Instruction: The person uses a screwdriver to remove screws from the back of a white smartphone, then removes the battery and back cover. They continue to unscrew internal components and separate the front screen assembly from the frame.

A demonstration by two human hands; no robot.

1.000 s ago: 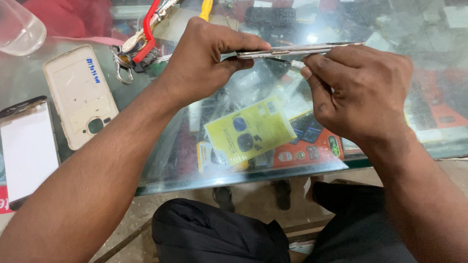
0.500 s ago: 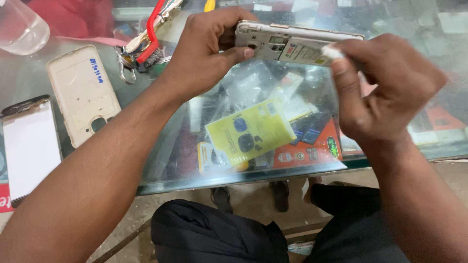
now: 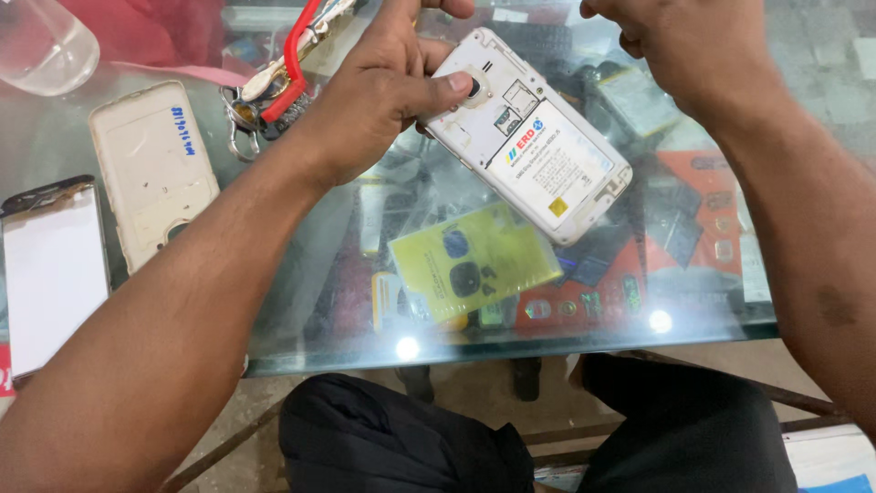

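The left hand grips a white mobile phone with its back cover off, thumb pressed near the camera hole, fingers wrapped round the upper end. The phone hangs tilted above the glass table, its white battery facing up, the lower end pointing away from the hand toward the right. The right hand is curled shut just above the phone, apart from it; whether it holds anything I cannot tell. To the left of the left hand lie a bunch of keys on a red strap, a cream back cover and, further out, a phone screen panel. Below the phone, under the glass, sits a yellow packet.
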